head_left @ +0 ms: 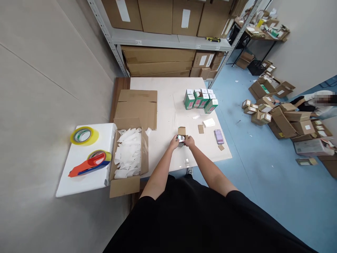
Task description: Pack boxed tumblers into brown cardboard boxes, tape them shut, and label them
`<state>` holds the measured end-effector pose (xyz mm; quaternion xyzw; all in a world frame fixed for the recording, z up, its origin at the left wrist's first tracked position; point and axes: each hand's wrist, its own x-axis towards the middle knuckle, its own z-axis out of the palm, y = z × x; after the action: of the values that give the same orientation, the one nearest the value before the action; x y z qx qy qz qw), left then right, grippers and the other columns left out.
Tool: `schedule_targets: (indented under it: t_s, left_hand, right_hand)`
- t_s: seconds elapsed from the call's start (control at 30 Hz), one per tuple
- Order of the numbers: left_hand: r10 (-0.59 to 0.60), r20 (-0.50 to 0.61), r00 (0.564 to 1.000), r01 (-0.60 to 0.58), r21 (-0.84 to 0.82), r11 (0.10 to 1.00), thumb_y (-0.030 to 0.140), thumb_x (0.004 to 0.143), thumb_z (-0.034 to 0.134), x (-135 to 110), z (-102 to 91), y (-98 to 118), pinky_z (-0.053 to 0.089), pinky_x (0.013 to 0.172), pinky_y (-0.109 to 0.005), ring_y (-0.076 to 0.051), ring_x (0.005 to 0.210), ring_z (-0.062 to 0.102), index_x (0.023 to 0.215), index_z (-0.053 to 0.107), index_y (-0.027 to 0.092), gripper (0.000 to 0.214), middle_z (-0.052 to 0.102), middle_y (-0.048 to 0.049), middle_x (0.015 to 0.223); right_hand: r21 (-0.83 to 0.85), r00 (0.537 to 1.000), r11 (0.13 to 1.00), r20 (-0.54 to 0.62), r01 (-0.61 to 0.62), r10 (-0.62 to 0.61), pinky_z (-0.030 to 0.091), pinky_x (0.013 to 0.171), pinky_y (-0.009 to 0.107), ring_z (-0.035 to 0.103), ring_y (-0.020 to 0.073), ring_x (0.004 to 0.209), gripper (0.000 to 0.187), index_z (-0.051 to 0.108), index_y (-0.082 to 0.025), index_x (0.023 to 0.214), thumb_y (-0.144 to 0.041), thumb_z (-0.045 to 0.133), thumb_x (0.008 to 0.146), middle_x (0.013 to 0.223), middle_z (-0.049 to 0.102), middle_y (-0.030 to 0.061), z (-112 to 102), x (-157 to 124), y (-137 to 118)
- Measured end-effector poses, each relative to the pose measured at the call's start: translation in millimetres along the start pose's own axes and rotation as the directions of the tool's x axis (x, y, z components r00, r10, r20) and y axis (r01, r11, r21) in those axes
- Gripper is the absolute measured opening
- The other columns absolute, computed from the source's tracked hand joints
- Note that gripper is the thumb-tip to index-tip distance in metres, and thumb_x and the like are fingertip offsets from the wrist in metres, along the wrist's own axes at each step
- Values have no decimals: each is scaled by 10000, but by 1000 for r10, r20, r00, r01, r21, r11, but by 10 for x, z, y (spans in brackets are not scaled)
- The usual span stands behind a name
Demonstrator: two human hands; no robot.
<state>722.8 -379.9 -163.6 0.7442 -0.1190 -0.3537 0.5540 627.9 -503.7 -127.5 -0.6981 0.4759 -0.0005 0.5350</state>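
Close to the table's front edge, my left hand [173,142] grips the left side of a small brown cardboard box [181,131] whose flap stands up at the back. My right hand [189,141] has its fingers closed on the box's right side. Between the two hands shows a small silvery and dark item [181,138], at the box's opening; its kind is too small to tell. To the right of my right hand lie a small flat cardboard piece [201,129], a white pad [209,122] and a purple packet [219,136].
Several green-and-white boxes [201,99] stand at the table's back right. Left is an open carton [144,151] of white paper strips, beside flattened cardboard [137,109]. A tape roll [83,135] and red tape dispenser [88,164] lie on white foam. A person [316,102] is among boxes far right.
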Motion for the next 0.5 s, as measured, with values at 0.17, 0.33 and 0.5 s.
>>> schedule_targets:
  t_s: [0.17,0.33,0.5]
  left_hand:
    - [36,38,999,-33,-79,996,125,803,610,38,-16,-14,467,1141,-442,-268,1274,649,1395,617,214,599,676,-109,1420]
    - [74,61,995,-65,-149,987,75,726,622,89,-44,17,505,1098,-425,-250,1202,682,1303,641,188,589,700,-125,1358]
    - [106,22,994,-104,-100,990,58,738,580,67,-60,79,491,1116,-410,-218,1256,654,1233,646,210,522,678,-90,1381]
  right_hand:
    - [64,1000,998,-20,-4,5,540,627,244,715,160,719,281,574,-233,1028,-384,735,854,905,761,17,-53,-251,112]
    - [-116,963,957,-10,267,-270,600,884,342,725,185,889,359,678,-248,1242,-318,668,890,1231,732,63,-83,-474,203]
    - [-296,948,901,139,317,-288,545,1065,410,724,243,1052,505,742,-294,1290,-112,655,827,1373,711,48,-124,-500,181]
